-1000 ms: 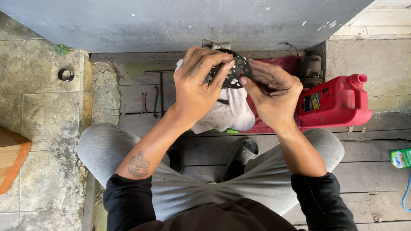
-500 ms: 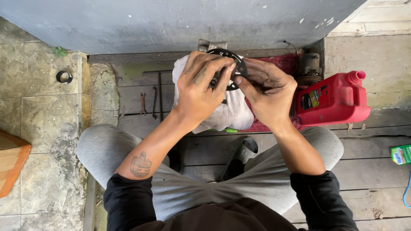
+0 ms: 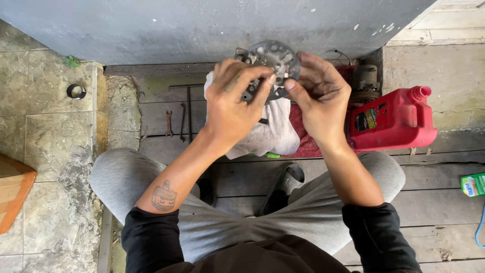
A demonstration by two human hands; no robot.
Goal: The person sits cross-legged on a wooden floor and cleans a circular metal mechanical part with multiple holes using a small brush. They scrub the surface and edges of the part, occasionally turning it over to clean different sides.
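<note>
Left hand (image 3: 233, 108) and right hand (image 3: 319, 96) both pinch the disc (image 3: 270, 63) at its rim, fingers curled. Rag (image 3: 270, 126) below; jug (image 3: 396, 121) right, apart. Wall (image 3: 202, 25) close behind.

The weathered plank floor (image 3: 429, 202) carries a red jug (image 3: 399, 121) at three o'clock, a white rag (image 3: 273, 131) at centre, wrenches (image 3: 174, 124) at nine o'clock, and a green packet (image 3: 474, 184) at four.

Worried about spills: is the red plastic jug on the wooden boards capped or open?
Capped. The red plastic jug lies on its side, with a red cap on its spout.
</note>
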